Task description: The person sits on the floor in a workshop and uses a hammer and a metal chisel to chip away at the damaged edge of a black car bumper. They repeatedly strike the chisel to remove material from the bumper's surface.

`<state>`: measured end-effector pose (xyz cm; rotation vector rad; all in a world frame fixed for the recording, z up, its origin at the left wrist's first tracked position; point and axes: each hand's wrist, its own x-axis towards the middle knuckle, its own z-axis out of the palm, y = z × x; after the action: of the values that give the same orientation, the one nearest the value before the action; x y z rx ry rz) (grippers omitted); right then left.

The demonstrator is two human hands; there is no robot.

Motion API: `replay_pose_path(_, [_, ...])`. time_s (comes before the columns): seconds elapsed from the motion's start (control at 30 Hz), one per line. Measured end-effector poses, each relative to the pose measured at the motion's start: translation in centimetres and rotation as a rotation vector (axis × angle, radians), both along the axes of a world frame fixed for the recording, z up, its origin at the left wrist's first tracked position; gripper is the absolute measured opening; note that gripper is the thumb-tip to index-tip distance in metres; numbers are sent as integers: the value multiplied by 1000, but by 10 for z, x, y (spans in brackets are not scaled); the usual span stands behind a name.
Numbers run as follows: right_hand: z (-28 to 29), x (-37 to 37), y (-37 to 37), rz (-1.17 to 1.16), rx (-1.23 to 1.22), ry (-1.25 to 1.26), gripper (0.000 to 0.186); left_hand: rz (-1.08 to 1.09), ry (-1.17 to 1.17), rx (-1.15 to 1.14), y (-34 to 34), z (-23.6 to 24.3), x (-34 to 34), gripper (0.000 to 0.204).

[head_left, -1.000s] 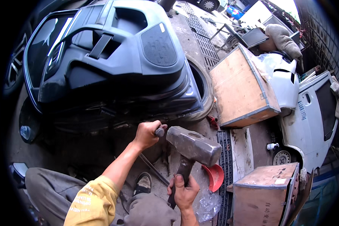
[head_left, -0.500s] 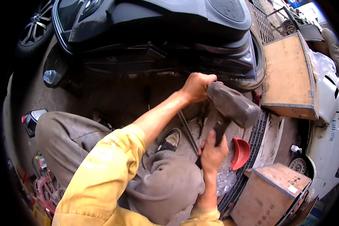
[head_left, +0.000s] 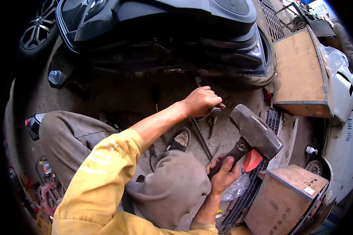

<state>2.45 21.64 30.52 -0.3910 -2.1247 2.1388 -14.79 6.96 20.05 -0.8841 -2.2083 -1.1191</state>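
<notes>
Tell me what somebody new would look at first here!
Probably the big hammer, right of the picture's middle, its handle in the person's right hand. Then maybe the left hand, nearer the middle, gripping a dark metal tool. The large dark car door stands out too, along the top.

Two wooden crates, white vehicle

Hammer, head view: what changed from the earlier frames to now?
The hammer, in the right hand, moved right and down in the picture from half a second ago; a clear gap now separates its head from the left hand and metal rod. The camera view shifted after the first picture. Nothing was let go. Both grips, the car door and large wooden box stayed.
</notes>
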Motion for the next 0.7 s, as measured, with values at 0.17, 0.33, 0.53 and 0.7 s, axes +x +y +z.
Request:
replay_pose_path(0.17, [-6,14,-3,-124,21,-39,59,-14,33,16,3,1,-4,20])
replay_pose_path(0.33, [-9,13,0,-107,7,-14,63,-22,43,2,-3,5,-12,19])
replay_pose_path(0.53, [0,2,5,-45,18,200,56,16,55,88,-19,9,-22,10])
replay_pose_path(0.7, [23,-4,11,-156,43,331,65,64,-27,217,-22,10,-28,14])
